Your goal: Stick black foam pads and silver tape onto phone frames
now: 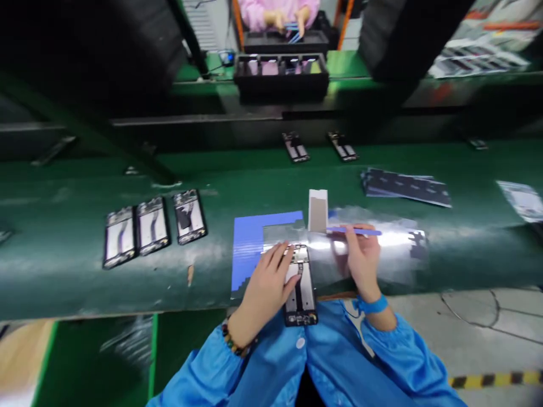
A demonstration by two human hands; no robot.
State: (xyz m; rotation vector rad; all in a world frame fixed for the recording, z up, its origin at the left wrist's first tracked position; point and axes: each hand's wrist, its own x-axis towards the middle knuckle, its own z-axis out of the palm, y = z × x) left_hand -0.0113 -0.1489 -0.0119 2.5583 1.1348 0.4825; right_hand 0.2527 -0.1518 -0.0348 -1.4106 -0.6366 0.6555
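My left hand grips an opened phone, its fingers laid over the upper part and the thumb across it. The phone's lower end juts past the table's front edge, and its inside shows a dark flex strip. In my right hand are slim purple tweezers, held level with the tip pointing left. That tip is at the lower corner of a small white card with a grey-brown face. Under my left hand lies a blue-purple sheet. A shiny clear film spreads beneath and beside my right hand.
Several opened phones lie to the left, and two more sit further back. Dark adhesive sheets are at the back right. A black divided tray stands on the far shelf, before a co-worker in pink. A green post rises left.
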